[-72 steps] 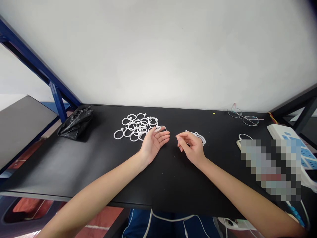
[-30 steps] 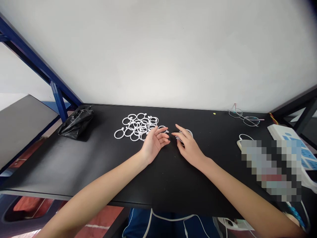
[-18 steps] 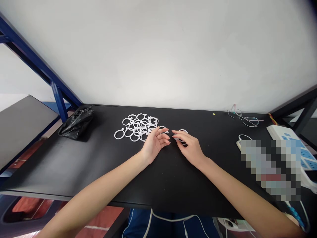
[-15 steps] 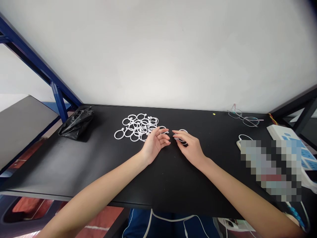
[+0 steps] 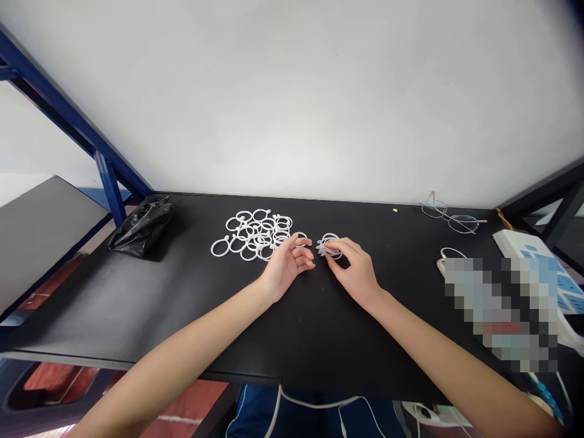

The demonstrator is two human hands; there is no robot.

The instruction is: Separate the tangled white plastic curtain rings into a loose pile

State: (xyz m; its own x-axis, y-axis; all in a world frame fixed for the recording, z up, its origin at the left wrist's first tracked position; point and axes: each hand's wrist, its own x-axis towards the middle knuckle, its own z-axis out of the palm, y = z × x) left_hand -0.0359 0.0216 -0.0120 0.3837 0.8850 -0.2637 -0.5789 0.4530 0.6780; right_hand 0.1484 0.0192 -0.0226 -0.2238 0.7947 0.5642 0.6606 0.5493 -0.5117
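White plastic rings, each with a small knob like a curtain ring, lie in an overlapping pile (image 5: 249,234) on the black table (image 5: 191,292). My left hand (image 5: 287,264) rests just right of the pile, palm turned inward, its fingers loosely bent and apart with nothing in them. Beyond its fingertips one single ring (image 5: 302,235) shows in part. In my right hand (image 5: 353,264) the thumb and fingers pinch a small bunch of rings (image 5: 329,237), their knobs gathered on the left side. The fingers hide part of the bunch.
A crumpled black plastic bag (image 5: 142,228) sits at the back left. Eyeglasses (image 5: 463,224) lie at the back right, near a white power strip (image 5: 531,249) and a blurred-out object (image 5: 497,316). A white cable (image 5: 314,404) hangs at the front edge.
My right fingers have shifted on the bunch, so more rings and their knobs show to the left of the fingertips. My left hand has hardly moved.
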